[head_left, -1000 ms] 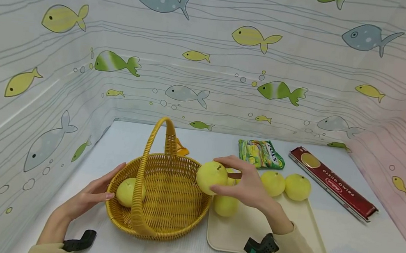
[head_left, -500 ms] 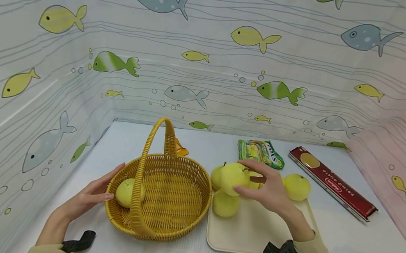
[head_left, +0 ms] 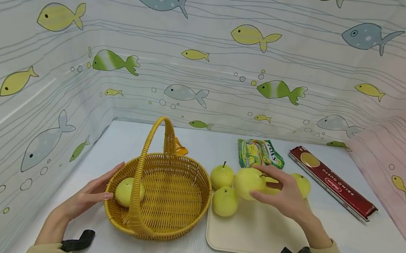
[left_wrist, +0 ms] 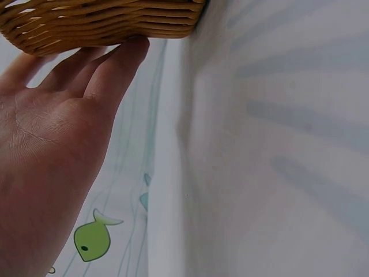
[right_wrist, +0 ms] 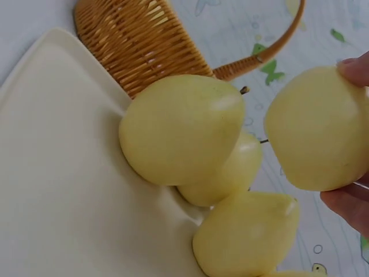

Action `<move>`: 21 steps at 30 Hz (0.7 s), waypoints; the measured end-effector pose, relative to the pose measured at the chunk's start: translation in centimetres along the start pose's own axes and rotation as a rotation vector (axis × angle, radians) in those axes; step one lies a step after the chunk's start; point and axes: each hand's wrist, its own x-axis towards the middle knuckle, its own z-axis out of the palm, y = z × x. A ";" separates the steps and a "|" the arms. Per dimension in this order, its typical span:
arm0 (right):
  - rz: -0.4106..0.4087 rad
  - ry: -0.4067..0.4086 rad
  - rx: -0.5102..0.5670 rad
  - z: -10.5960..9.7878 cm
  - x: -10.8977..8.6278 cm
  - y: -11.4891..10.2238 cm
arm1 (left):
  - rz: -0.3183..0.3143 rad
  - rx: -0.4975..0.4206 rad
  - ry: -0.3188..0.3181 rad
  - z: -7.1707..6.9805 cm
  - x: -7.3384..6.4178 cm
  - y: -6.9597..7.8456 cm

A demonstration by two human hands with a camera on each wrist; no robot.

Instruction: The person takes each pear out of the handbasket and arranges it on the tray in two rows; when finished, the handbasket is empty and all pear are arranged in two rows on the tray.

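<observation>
My right hand (head_left: 286, 193) grips a yellow pear (head_left: 248, 183) by its sides, raised over the cream tray (head_left: 250, 238); in the right wrist view this pear (right_wrist: 317, 130) hangs apart from the others. Beneath and around it on the tray are several more pears, among them one at the front left (head_left: 224, 201), one behind it (head_left: 221, 176) and one at the right (head_left: 300, 185). My left hand (head_left: 86, 196) rests against the left side of the wicker basket (head_left: 166, 197), its fingers touching the outer wall (left_wrist: 104, 23). One pear (head_left: 127, 192) lies inside the basket at the left.
A green candy bag (head_left: 259, 152) lies behind the tray, and a red pasta pack (head_left: 332, 183) stretches along the right. Behind the basket sits a small orange item (head_left: 181, 149), partly hidden. The basket's handle (head_left: 142, 169) arches high. Fish-patterned walls enclose the table.
My right hand has carried the pear rightward, from beside the basket's right rim to above the tray. My left hand and the basket have stayed in place.
</observation>
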 end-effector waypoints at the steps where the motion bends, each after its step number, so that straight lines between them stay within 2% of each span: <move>1: 0.002 -0.002 -0.003 -0.2 -0.1 0.2 | -0.002 0.000 0.000 0.0 0.1 0.0; 13: 0.015 -0.112 0.022 -1.5 -0.3 2.0 | 0.002 0.005 -0.004 0.0 0.0 0.2; 21: 0.050 -0.167 -0.027 -1.7 -0.5 2.4 | -0.002 0.017 -0.006 0.0 0.0 0.2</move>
